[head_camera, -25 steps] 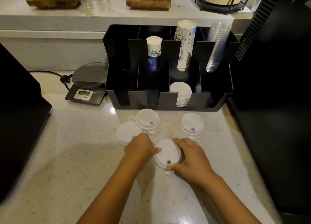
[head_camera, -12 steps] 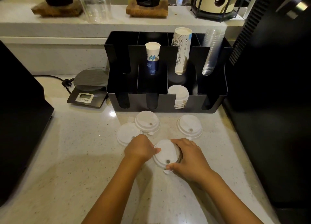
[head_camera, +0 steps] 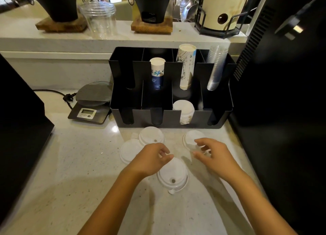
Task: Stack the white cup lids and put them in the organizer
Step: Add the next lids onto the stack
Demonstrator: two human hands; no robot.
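Observation:
A small stack of white cup lids [head_camera: 173, 175] rests on the pale counter near me. My left hand [head_camera: 151, 159] hovers over its far left edge, fingers apart and holding nothing. My right hand [head_camera: 212, 155] is open above the counter, its fingers over the near edge of a loose lid [head_camera: 191, 139]. Two more loose lids lie to the left, one [head_camera: 151, 136] overlapping the other [head_camera: 129, 151]. The black organizer [head_camera: 169, 120] stands behind them, with a stack of lids [head_camera: 184, 110] in its third front slot.
Paper cups [head_camera: 187, 65] and clear plastic cups [head_camera: 216, 67] fill the organizer's rear slots. A digital scale [head_camera: 91, 104] sits left of it. Black machines flank the counter at the left [head_camera: 19, 121] and right [head_camera: 282, 93]. A raised shelf holds a clear jar [head_camera: 99, 18].
Both hands have let go of the near lid stack and lifted off it. My right hand has moved right and forward toward the loose lid. The camera has tilted upward.

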